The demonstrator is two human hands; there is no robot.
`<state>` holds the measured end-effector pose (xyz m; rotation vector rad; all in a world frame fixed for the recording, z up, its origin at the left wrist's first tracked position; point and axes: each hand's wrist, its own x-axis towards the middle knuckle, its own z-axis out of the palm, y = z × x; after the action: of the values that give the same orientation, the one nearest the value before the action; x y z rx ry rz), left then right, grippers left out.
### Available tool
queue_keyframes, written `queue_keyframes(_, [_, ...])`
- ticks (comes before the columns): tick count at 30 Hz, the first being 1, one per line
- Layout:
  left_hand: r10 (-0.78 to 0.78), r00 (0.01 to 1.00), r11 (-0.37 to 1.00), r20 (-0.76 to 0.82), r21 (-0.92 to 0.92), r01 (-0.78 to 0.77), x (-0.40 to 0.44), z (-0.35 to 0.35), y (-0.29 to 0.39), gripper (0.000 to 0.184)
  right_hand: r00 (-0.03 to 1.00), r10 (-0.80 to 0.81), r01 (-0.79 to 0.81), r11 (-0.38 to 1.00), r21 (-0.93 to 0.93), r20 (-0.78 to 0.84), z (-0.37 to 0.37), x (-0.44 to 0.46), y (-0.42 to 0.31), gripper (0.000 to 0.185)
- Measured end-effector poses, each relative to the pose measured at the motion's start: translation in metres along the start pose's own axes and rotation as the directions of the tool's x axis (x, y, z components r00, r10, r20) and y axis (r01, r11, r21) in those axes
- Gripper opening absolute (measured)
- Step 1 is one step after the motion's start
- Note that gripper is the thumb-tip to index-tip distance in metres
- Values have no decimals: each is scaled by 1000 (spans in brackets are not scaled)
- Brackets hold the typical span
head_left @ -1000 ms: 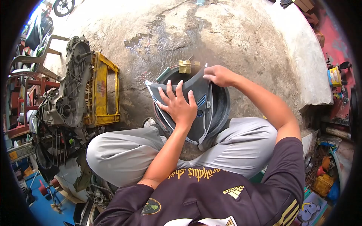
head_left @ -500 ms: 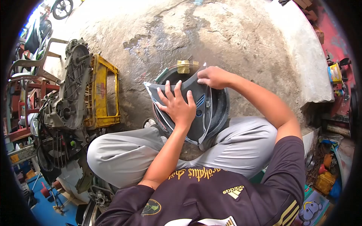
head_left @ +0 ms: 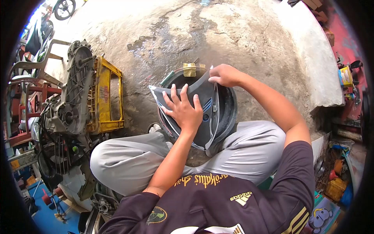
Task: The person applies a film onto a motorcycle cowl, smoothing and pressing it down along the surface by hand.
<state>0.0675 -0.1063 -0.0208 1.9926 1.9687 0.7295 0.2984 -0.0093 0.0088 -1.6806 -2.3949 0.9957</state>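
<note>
A dark grey motorcycle body panel (head_left: 196,111) with pale, worn edges and a small blue-striped emblem lies across a round black basin (head_left: 230,113) between my knees. My left hand (head_left: 183,107) rests flat on the panel's face, its fingers spread. At the upper right tip of the panel, my right hand (head_left: 226,75) is closed, fingers curled and pressed against the edge. Whatever its fingers may hold is hidden. On the basin's far rim sits a yellowish block (head_left: 189,70), and a greenish strip (head_left: 167,77) leans at its upper left.
To the left stand a yellow plastic crate (head_left: 111,124) and a metal engine casing (head_left: 76,97). A pale concrete ledge (head_left: 319,74) runs along the right, with assorted parts beyond it. The concrete floor (head_left: 249,43) ahead has wet patches.
My right hand has shifted slightly right and upward at the panel's tip. My left hand and the panel look the same.
</note>
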Motion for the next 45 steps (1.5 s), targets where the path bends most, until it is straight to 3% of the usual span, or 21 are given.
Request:
queue_keyframes(2, [-2, 1000, 1000, 1, 15, 2, 0, 1, 1, 54, 996, 92, -92, 994, 57, 10, -3, 0, 5, 24])
queue_keyframes(4, [-2, 1000, 1000, 3, 11, 2, 0, 1, 1, 54, 997, 60, -58, 997, 53, -39, 2, -3, 1, 23])
queue_keyframes(8, [7, 1000, 1000, 3, 12, -7, 0, 0, 0, 54, 999, 8, -14, 993, 121, 52, 4, -3, -13, 24])
queue_keyframes(10, [-4, 1000, 1000, 12, 8, 3, -1, 0, 0, 53, 1000, -1, 1, 1000, 31, -11, 0, -1, 2, 24])
queue_keyframes(12, [-8, 1000, 1000, 19, -4, 8, 0, 1, 1, 53, 999, 45, -44, 998, 37, -13, -4, -1, 11, 25])
queue_keyframes(15, [-1, 1000, 1000, 7, 8, 0, 0, 2, 1, 54, 998, -23, 27, 996, 83, -53, 2, -5, 4, 25])
queue_keyframes(16, [-2, 1000, 1000, 4, 7, 2, 0, 2, 1, 53, 999, -2, -3, 987, 161, 34, 5, -6, -1, 25])
queue_keyframes(18, [-7, 1000, 1000, 7, 9, 7, -1, 0, 2, 53, 992, 21, -37, 991, 128, 125, 1, -7, -17, 25])
queue_keyframes(21, [-26, 999, 1000, 32, -3, 26, 0, -2, 3, 53, 998, 61, -61, 998, 8, 35, -2, 0, 11, 25])
queue_keyframes(24, [-19, 1000, 1000, 24, 6, 19, -1, 0, 2, 53, 998, 56, -55, 997, 50, -17, 2, -6, 15, 25])
queue_keyframes(30, [-9, 1000, 1000, 17, -5, 9, -1, 1, 1, 54, 996, 48, -53, 997, 63, 73, 7, -5, -3, 24])
queue_keyframes(34, [-6, 1000, 1000, 14, 6, 6, -1, 2, 1, 54, 991, 131, -130, 991, -30, 19, 1, -4, 11, 25])
queue_keyframes(37, [-5, 1000, 1000, 17, 14, 5, -1, 2, 0, 54, 992, 122, -122, 992, 0, -37, 6, -7, 11, 25])
queue_keyframes(42, [2, 1000, 1000, 8, 13, -2, -1, 1, 0, 54, 995, 88, -91, 995, 50, 57, 6, -9, -14, 25])
queue_keyframes(45, [0, 1000, 1000, 5, 7, 0, -1, 1, 1, 54, 994, 102, -101, 994, 29, -33, 6, -4, 11, 24])
